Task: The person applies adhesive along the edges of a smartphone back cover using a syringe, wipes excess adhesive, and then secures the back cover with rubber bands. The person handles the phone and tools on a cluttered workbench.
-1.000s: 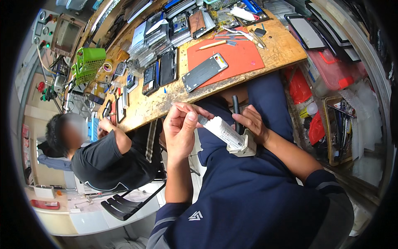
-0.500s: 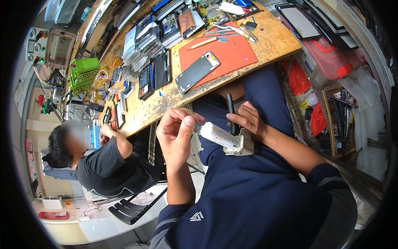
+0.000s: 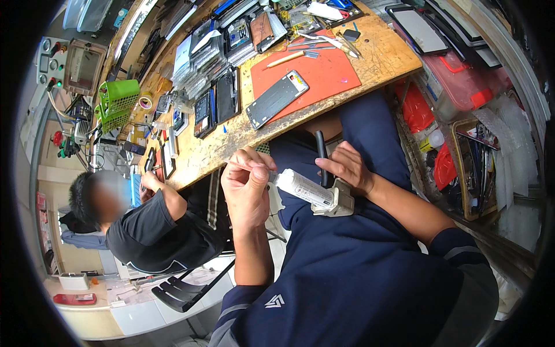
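A white adhesive cartridge (image 3: 303, 188) with printing sits in a pale grey dispensing gun (image 3: 340, 200) over my lap, its front end tilted up toward the left. My right hand (image 3: 350, 169) is closed around the gun, with fingers by its black handle (image 3: 321, 151); part of the grip is hidden. At the cartridge's front end my left hand (image 3: 248, 180) pinches a small clear tip with thumb and fingers. The tip is mostly covered by the fingers. Beyond my hands, a dark phone panel (image 3: 276, 101) lies across the near edge of a red-orange mat (image 3: 335, 75).
A wooden bench (image 3: 399, 55) carries a wooden-handled blade (image 3: 286, 59), tweezers, stacked phone parts (image 3: 199, 72) and a green basket (image 3: 115, 101). At left, a co-worker in a dark shirt (image 3: 156, 231) sits at the bench. Red-lidded boxes (image 3: 457, 81) and a tool tray (image 3: 477, 168) stand at right.
My left fingers have curled in and the thumb has shifted slightly at the cartridge's tip. My right hand and the gun stay almost in place.
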The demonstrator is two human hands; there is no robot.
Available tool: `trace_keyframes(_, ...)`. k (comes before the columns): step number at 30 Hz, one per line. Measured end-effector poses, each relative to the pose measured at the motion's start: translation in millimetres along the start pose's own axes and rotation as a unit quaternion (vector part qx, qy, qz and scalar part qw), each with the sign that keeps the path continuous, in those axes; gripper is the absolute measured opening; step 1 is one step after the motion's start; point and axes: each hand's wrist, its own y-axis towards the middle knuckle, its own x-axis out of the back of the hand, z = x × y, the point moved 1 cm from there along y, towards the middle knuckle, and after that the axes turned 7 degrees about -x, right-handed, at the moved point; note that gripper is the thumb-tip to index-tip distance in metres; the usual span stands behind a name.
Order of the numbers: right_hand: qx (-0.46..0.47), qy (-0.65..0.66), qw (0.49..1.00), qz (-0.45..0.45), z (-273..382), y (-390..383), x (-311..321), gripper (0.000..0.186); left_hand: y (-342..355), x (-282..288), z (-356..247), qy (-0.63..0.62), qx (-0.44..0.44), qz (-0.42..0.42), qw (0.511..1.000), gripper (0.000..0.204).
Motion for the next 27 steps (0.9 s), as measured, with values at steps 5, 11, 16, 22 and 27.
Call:
trace_keyframes(5,0.003,-0.001,1.000,0.002,1,1,0,0.050,2,-1,-2,0.015,0.012,-0.014,1.000,0.035)
trace_keyframes(11,0.007,-0.002,1.000,0.007,1,2,1,0.051,3,-8,-4,0.074,-0.007,-0.055,0.996,0.045)
trace_keyframes(16,0.009,-0.006,1.000,0.008,1,3,1,0.050,4,-15,-6,0.143,-0.025,-0.087,0.986,0.048)
trace_keyframes(22,0.008,-0.010,1.000,0.012,2,2,-1,0.051,3,-19,-10,0.213,-0.034,-0.098,0.971,0.049)
trace_keyframes(27,0.004,-0.007,1.000,0.009,1,2,-3,0.056,1,-22,-11,0.227,-0.041,-0.094,0.969,0.048)
